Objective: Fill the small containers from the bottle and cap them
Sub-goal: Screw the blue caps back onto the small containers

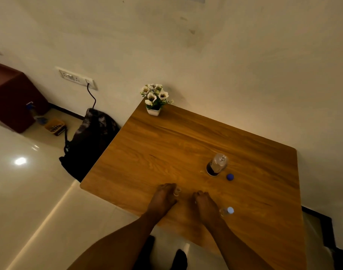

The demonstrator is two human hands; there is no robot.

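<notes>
A clear plastic bottle stands uncapped on the wooden table, right of centre, with dark liquid low in it. Its blue cap lies just to its right. My left hand rests near the front edge and grips a small clear container at its fingertips. My right hand sits beside it with fingers bunched downward; what they hold, if anything, is hidden. A second small container with a pale cap stands right of my right wrist.
A white pot of artificial flowers stands at the table's far left corner against the wall. A dark backpack leans on the floor left of the table, with a cable running up to a wall socket.
</notes>
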